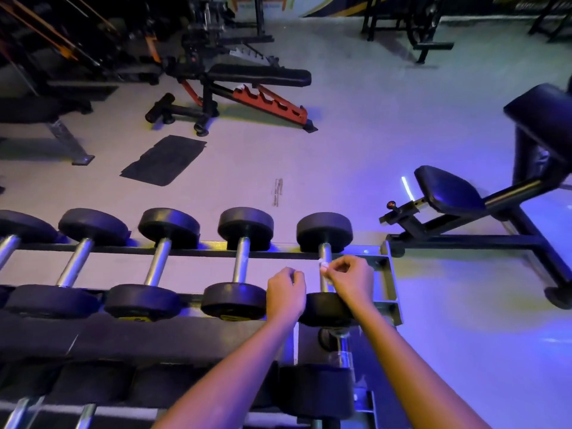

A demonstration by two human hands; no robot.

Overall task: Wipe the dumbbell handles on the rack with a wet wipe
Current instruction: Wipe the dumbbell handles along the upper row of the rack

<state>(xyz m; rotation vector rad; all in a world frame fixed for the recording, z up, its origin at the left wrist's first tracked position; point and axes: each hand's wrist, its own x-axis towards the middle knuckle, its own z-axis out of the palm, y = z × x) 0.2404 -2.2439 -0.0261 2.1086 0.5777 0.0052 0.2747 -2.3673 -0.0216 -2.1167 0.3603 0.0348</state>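
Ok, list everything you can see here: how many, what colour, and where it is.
Top-row dumbbells: five, black heads and silver handles, side by side across the rack.
Lower dumbbells: several, black, on the tier below, partly hidden.
Rack: one, dark metal, across the foreground.
Wet wipe: one, white, small wad at the rightmost handle.
Adjustable bench: one, black pad and red frame, upper middle.
Seat bench: one, dark, lit blue, on the right.
Mat: one, black, on the floor left of centre.
Floor: pale grey.
Left hand: curled, between the last two dumbbells; contents unclear.
Right hand: pinches the wipe.
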